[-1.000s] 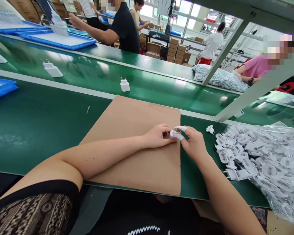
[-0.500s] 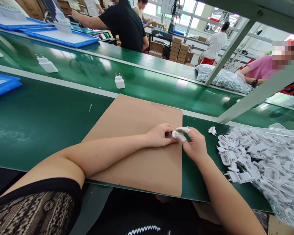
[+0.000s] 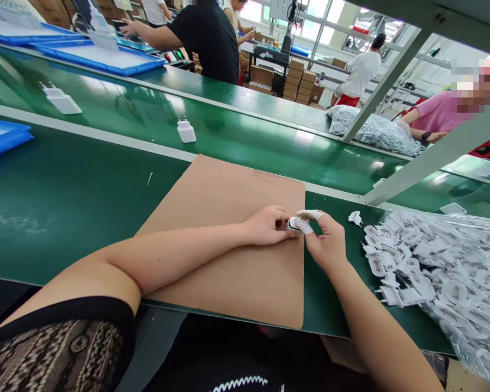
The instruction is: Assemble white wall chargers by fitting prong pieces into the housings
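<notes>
Gripping a white part [image 3: 293, 225], the left hand [image 3: 268, 225] and right hand [image 3: 325, 238] have their fingertips closed on it over the cardboard [image 3: 245, 277], near its right edge. Rightward lie plugs [image 3: 386, 247] in a clear bag [image 3: 471, 239]. Beyond, a charger [image 3: 186, 131] stands on the green belt [image 3: 245, 144]; farther off, a person in black [image 3: 214, 46] extends an arm.

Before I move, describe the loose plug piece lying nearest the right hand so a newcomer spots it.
Find the brown cardboard sheet on the green bench, then look right, past the right hand, to the heap of white parts. Just off the heap's far left corner lies a small white plug piece; unlike its piled neighbours, it touches no other part.
</notes>
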`<state>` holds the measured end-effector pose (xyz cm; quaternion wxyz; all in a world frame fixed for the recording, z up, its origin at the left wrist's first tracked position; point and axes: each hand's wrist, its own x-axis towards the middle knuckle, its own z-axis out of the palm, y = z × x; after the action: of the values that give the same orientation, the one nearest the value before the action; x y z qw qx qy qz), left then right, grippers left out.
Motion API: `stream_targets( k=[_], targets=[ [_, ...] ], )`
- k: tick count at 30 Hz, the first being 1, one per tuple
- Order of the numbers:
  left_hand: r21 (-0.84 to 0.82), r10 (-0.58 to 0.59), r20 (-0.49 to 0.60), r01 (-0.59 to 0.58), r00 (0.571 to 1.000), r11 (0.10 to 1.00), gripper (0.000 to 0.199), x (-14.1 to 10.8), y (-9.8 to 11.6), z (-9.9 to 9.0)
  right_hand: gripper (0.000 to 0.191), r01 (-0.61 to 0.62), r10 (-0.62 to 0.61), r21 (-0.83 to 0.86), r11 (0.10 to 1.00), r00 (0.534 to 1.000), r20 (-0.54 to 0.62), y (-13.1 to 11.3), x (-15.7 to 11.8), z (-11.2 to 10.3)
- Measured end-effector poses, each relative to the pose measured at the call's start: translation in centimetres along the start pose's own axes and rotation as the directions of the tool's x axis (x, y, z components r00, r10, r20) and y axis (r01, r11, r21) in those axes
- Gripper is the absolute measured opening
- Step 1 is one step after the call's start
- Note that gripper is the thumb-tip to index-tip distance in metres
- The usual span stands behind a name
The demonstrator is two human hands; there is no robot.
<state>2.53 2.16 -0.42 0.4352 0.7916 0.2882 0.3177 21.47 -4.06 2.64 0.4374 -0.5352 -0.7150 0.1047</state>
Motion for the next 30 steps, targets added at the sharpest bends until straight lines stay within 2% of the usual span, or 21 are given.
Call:
stream_targets(
  k=[4,10,17,24,30],
  targets=[
    [-0.011,-0.014,0.001,0.014,1.0,1.0,0.025,0.0,-0.1,0.0,0.016,0.039,-0.038,-0.026,0.999,0.998,0.046,0.3,0.1,-0.1],
    [0.014,0.007,0.008,-0.007,1.0,1.0,0.025,0.1,-0.1,0.0,0.018,0.072,-0.072,-0.047,0.996,0.997,-0.008,0.2,0.0,0.0],
    [0.017,0.025,0.014,-0.025,1.0,1.0,0.022,0.2,-0.4,0.0,0.022,0.105,-0.098,-0.114,0.988,0.993,0.062,0.4,0.1,-0.1],
    [0.025,-0.01,0.016,0.009,1.0,1.0,0.025,0.3,-0.4,0.0,0.028,0.17,-0.165,-0.208,0.963,0.985,0.044,1.3,0.1,0.1],
    [0.007,-0.052,0.037,0.052,0.998,0.999,0.027,0.5,0.0,-0.1,0.022,0.23,-0.221,-0.071,0.971,0.969,0.113,2.7,0.7,-0.1]
  ],
)
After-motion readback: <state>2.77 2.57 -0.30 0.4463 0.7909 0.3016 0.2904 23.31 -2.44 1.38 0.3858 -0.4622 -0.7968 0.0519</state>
